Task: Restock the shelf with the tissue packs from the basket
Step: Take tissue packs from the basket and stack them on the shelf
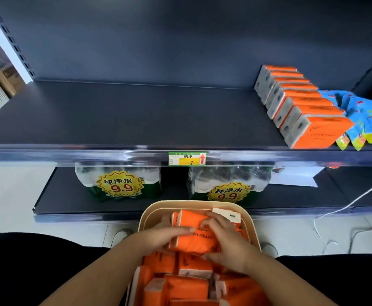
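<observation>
Here, the dark shelf [136, 115] holds tissue packs [302, 107] (far right).

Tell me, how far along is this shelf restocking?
Seemingly early. Done: a row of tissue packs stands toward the right of the upper shelf. In hand: the left hand and right hand grip one pack inside the basket. Left: a pile of packs fills the basket, and most of the shelf is bare.

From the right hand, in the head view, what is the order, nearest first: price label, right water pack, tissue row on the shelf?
1. Right water pack, lower shelf.
2. Price label, front edge of upper shelf.
3. Tissue row, upper shelf, right.
</observation>
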`<state>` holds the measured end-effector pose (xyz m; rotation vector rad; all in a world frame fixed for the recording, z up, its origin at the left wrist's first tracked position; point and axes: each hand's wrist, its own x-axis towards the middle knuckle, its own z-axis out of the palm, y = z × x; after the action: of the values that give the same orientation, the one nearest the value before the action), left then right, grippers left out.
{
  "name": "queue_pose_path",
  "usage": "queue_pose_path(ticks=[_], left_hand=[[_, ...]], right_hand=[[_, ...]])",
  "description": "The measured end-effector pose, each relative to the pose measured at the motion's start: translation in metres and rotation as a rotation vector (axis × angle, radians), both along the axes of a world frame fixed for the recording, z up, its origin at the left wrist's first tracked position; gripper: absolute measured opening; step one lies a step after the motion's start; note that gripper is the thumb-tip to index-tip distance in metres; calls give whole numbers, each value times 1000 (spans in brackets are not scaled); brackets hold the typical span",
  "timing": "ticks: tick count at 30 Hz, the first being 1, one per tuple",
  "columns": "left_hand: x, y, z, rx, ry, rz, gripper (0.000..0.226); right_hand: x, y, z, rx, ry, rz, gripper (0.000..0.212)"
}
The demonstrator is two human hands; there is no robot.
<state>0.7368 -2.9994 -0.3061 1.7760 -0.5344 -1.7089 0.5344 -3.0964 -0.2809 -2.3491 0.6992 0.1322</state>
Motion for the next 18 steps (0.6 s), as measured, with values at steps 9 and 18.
queue_pose_path(ticks=[9,18], left_hand=[[5,-3,16,-204,-63,-70,98],[-5,-14,43,-315,58,39,106]], right_hand=[[1,-18,9,560,-221,-464,80],[2,-22,26,926,-274,-466,120]])
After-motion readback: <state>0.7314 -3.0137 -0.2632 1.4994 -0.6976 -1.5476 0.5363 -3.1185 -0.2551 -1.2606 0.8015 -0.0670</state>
